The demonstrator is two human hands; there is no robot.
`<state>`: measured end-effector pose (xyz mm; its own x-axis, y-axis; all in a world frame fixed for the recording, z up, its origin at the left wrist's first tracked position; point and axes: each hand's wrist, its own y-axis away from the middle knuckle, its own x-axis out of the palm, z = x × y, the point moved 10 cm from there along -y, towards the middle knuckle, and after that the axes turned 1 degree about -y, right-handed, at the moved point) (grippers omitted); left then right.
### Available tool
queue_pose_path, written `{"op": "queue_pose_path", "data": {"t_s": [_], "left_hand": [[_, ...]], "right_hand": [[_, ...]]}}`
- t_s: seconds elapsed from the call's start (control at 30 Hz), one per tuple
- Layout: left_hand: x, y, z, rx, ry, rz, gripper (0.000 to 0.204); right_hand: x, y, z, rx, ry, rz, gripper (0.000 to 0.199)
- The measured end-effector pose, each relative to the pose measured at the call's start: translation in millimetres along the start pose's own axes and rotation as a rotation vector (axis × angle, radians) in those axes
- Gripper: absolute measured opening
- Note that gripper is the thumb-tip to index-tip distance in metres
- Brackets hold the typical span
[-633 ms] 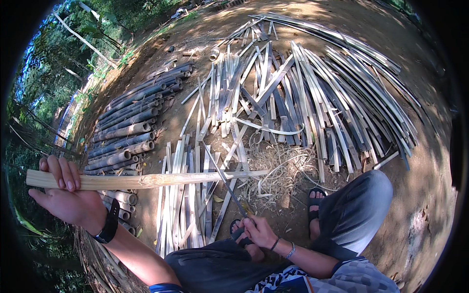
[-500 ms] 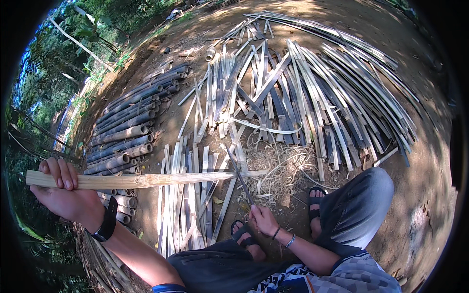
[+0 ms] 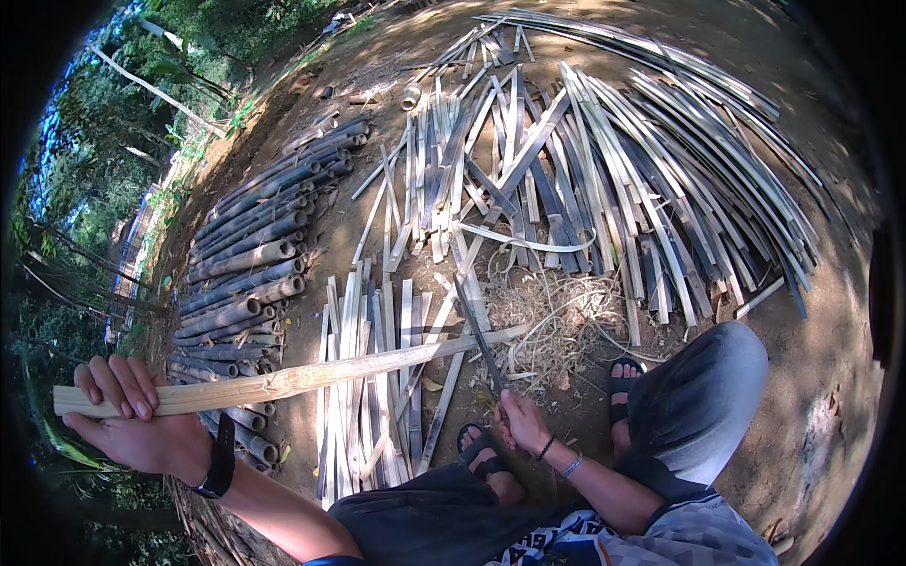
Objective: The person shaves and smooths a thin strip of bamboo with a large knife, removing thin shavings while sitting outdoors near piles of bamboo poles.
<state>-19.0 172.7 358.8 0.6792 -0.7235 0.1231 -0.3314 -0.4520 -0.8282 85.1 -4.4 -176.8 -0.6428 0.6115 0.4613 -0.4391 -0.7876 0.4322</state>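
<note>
At the left, my left hand [image 3: 132, 415] grips the near end of a long, pale bamboo strip [image 3: 311, 375], fingers wrapped over it. The strip stretches rightward and slightly upward across the view. My right hand [image 3: 519, 422], low in the middle, is closed round the handle of a knife [image 3: 482, 335]. Its long dark blade points up and to the left, crossing the strip close to its far end; whether the edge touches the wood I cannot tell. Below that far end lies a heap of thin curled bamboo shavings [image 3: 557, 316] on the ground.
Round bamboo poles [image 3: 250, 259] are stacked at the left. Split bamboo strips [image 3: 679, 203] spread over the ground at the back and right, and a smaller bundle of strips [image 3: 363, 443] lies in front of me. My sandalled feet [image 3: 486, 457] flank the shavings. Trees [image 3: 85, 179] stand far left.
The strip's held end has dropped with my left hand, so the strip now slopes up to the right. My right hand and the knife have shifted slightly right.
</note>
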Motion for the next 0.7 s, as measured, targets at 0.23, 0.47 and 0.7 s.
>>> {"op": "queue_pose_path", "data": {"t_s": [0.23, 0.47, 0.7], "left_hand": [[-26, 13, -14, 0.024, -0.034, -0.157, 0.045], [-32, 20, -14, 0.027, -0.057, -0.221, 0.047], [-21, 24, -18, 0.024, -0.023, -0.175, 0.047]], "right_hand": [[59, 36, 63, -0.287, 0.336, 0.080, 0.040], [145, 94, 133, -0.502, 0.489, 0.390, 0.031], [184, 116, 167, -0.473, 0.349, 0.514, 0.026]]}}
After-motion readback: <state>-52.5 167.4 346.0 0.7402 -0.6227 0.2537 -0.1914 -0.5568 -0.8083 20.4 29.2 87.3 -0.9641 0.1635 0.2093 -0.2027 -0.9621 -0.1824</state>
